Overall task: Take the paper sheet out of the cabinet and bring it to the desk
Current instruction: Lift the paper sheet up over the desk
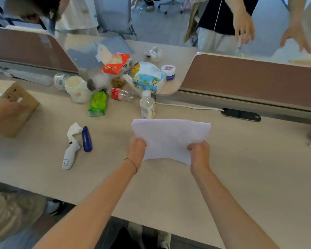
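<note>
A white paper sheet (pixel 171 137) is held over the middle of the light desk (pixel 250 168), its near edge curling. My left hand (pixel 136 148) grips its left side and my right hand (pixel 199 153) grips its right side. Both forearms reach out from the near edge of the desk. No cabinet is in view.
Left of the sheet lie a white thermometer (pixel 69 155), a blue case (pixel 87 139) and a crumpled tissue. Behind it stand a clear bottle (pixel 147 105), tissue packs, a cup and a jar. A cardboard box (pixel 13 108) sits far left. Other people stand beyond the brown partition (pixel 250 81).
</note>
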Demonstrator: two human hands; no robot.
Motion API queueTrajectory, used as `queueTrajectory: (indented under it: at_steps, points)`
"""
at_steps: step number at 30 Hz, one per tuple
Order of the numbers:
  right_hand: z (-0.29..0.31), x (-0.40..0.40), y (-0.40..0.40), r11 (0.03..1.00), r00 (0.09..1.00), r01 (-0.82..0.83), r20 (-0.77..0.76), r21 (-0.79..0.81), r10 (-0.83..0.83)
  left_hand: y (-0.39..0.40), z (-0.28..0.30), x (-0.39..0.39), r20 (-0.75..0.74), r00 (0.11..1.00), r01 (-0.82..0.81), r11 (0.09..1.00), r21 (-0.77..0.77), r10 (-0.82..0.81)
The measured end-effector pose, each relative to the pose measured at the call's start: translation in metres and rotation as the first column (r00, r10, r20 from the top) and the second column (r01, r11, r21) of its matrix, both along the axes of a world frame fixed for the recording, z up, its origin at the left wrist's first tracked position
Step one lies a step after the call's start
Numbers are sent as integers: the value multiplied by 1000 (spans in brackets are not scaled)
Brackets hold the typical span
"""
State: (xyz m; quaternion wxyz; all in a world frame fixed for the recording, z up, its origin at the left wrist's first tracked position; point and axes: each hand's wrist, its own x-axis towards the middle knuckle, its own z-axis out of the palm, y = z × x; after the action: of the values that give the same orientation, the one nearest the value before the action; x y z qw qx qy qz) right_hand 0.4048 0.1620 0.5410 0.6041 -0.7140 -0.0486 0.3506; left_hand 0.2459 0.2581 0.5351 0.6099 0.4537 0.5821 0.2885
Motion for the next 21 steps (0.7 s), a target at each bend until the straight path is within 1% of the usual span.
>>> queueTrajectory:
  at_steps: [2,5,8,12,14,17,21]
  points:
    - [-8,1,7,999,1000,-2,10,54,1,3,-5,3,24,1000,-15,999,40,14]
    - [-31,0,8,998,999,14,-31,65,-12,2,-29,5,12,1000,-15,1000,-6,15]
    - [-39,3,15,997,999,8,-33,74,-5,4,-38,11,0,999,-43,998,-54,43]
    - [-39,19,32,999,998,16,-58,36,-14,26,-31,28,9,999,-47,994,-98,48]
    - [-42,29,37,1000,998,28,-61,-6,-28,40,-35,38,20,1000,-19,991,-133,22]
    - [-50,39,42,991,992,116,-46,-64,-120,53,-47,53,-51,997,44,987,-158,-52]
    - [-66,48,52,974,977,194,-63,-119,-203,61,-69,72,-156,985,52,991,-124,-71]
